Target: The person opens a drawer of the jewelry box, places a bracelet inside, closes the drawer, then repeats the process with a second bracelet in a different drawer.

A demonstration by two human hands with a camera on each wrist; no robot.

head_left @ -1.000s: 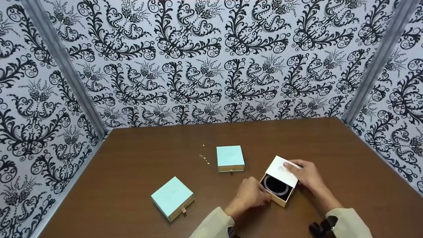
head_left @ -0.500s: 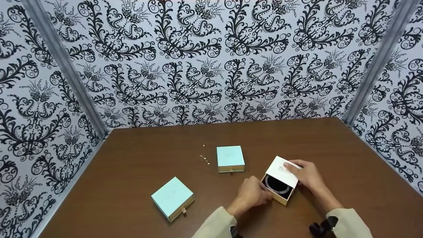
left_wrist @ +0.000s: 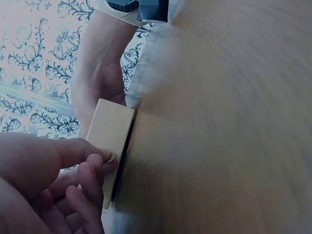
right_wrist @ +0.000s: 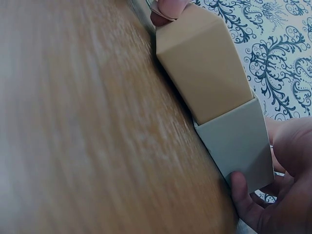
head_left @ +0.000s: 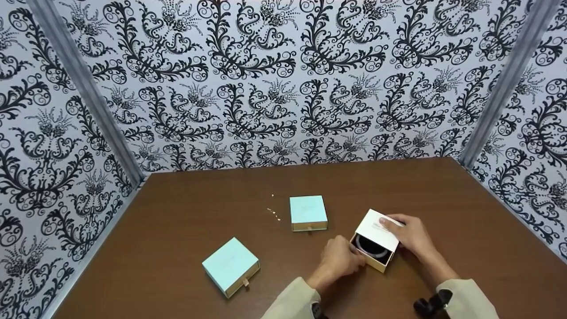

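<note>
A white box sleeve lies tilted on the table at the right, its tan drawer partly pulled out. Inside the drawer a pale ring-shaped piece, perhaps a bracelet, rests on black lining, partly hidden under the sleeve. My left hand is at the drawer's front; in the left wrist view its thumb and finger pinch a small pull tab there. With the thumb on top, my right hand grips the sleeve's right side. The right wrist view shows the drawer side sticking out of the sleeve.
Two light-blue drawer boxes, a middle one and a left one, stand shut on the brown table. Small pale crumbs lie beside the middle box. Patterned walls enclose the table's back and sides.
The drawer has slid slightly further into the white sleeve, and my left hand has moved a little right with it. The right hand and the blue boxes have stayed put.
</note>
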